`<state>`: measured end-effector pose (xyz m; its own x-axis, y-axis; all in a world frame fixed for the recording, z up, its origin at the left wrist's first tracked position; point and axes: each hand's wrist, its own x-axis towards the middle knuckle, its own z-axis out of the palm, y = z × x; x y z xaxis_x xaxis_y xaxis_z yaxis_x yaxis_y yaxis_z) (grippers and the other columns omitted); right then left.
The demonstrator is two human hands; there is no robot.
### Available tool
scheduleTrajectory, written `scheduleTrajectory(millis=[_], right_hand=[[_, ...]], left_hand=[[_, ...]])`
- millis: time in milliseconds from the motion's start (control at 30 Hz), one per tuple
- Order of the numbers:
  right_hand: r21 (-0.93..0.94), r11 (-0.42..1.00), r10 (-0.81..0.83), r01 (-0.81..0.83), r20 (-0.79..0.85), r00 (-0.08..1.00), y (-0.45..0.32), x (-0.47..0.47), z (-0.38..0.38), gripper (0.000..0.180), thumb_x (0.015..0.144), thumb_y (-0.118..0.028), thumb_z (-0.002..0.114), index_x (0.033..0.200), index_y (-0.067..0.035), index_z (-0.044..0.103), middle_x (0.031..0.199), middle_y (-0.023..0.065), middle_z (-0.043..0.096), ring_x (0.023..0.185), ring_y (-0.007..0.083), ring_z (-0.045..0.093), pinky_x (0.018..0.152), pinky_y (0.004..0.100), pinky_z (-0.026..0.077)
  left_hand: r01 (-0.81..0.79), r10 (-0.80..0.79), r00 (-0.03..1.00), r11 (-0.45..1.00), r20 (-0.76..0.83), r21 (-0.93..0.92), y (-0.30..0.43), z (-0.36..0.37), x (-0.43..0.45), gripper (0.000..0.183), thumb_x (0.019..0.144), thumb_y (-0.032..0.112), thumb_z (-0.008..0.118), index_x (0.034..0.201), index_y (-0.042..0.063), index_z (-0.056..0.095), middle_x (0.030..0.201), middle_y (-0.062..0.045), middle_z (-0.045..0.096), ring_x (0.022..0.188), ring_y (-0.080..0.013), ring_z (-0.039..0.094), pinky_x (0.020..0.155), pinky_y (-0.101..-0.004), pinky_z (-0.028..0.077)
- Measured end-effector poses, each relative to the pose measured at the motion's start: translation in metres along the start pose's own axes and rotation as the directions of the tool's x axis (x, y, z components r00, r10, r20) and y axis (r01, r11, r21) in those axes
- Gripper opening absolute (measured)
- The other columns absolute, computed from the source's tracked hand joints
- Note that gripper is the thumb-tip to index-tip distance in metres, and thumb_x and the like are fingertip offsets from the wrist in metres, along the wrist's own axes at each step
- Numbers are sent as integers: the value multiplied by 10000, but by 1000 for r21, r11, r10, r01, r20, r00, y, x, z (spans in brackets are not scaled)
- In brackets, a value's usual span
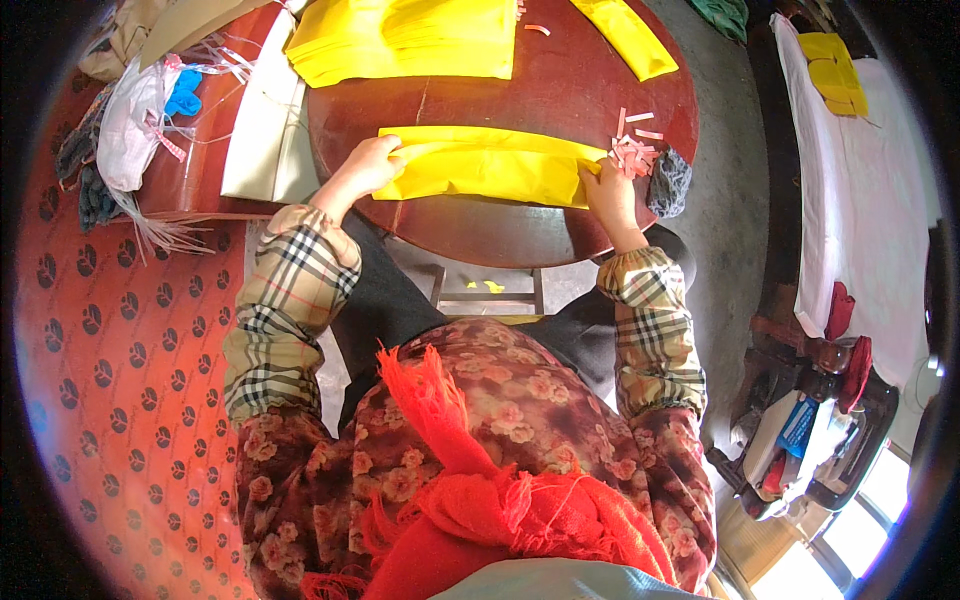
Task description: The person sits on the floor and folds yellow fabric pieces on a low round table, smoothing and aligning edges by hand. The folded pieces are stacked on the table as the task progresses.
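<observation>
A long yellow folded sheet (487,169), of fabric or plastic, stretches across the near half of a round reddish-brown wooden table (465,232). My left hand (379,165) grips its left end, the thumb on top. At the opposite end my right hand (611,191) pinches the right edge. A fold runs lengthwise along the sheet, and its underside is hidden. Just beyond my right hand lies a heap of small pinkish paper strips (634,155), with a crumpled grey cloth or glove (670,184) beside it at the table's edge.
A thick stack of yellow sheets (435,45) sits at the table's far side. Another folded yellow piece (630,37) lies far right. On the left are a white woven sack (139,135), a blue item (184,94) and cardboard (270,127). A white-covered surface (862,187) stands at right.
</observation>
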<state>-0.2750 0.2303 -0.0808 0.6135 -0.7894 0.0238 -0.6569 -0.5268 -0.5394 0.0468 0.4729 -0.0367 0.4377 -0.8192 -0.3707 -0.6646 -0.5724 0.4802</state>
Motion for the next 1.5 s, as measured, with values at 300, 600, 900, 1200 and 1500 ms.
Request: scheduleTrajectory(millis=[300, 600, 900, 1200, 1500], right_hand=[[-229, 974, -25, 5, -83, 996, -8, -21, 8, 318, 932, -353, 629, 977, -49, 547, 678, 240, 647, 637, 435, 667, 557, 504, 543], [-249, 969, -42, 3, -151, 988, -21, -38, 15, 287, 979, -347, 562, 1009, -68, 501, 682, 211, 649, 593, 406, 657, 508, 493, 514], [-204, 977, 23, -64, -198, 980, -32, -42, 14, 312, 976, -318, 561, 1021, -17, 494, 951, 247, 644, 673, 415, 672, 570, 487, 544], [-241, 963, 76, -118, -180, 981, -34, -43, 18, 324, 978, -310, 551, 1028, 4, 491, 1019, 246, 641, 691, 417, 675, 603, 470, 567], [-125, 992, -30, -12, -328, 944, -48, -46, -6, 374, 897, -204, 645, 1191, 1, 538, 1224, 273, 559, 1070, 443, 587, 875, 496, 503]], left_hand=[[27, -107, 846, 987, -522, -159, 8, 39, -24, 195, 926, 189, 639, 1076, 66, 612, 1003, -215, 687, 957, -410, 662, 824, -461, 522], [11, -20, 778, 1000, -628, -19, -8, 60, -18, 364, 996, 222, 514, 1333, 125, 420, 1068, -179, 684, 857, -425, 671, 732, -510, 536], [211, -119, 816, 972, -565, 101, 5, 56, -21, 552, 983, 218, 526, 1485, 130, 313, 1175, -171, 559, 888, -395, 652, 728, -508, 538], [-200, 425, 639, 897, -641, 395, 76, 86, -30, 621, 909, 290, 629, 1462, 98, 421, 1545, -181, 328, 1430, -401, 278, 1139, -645, 176], [-411, 499, 843, 839, -201, 358, 114, 123, -47, 725, 880, 445, 655, 1485, 120, 421, 1609, -119, 246, 1508, -338, 138, 1162, -667, 81]])
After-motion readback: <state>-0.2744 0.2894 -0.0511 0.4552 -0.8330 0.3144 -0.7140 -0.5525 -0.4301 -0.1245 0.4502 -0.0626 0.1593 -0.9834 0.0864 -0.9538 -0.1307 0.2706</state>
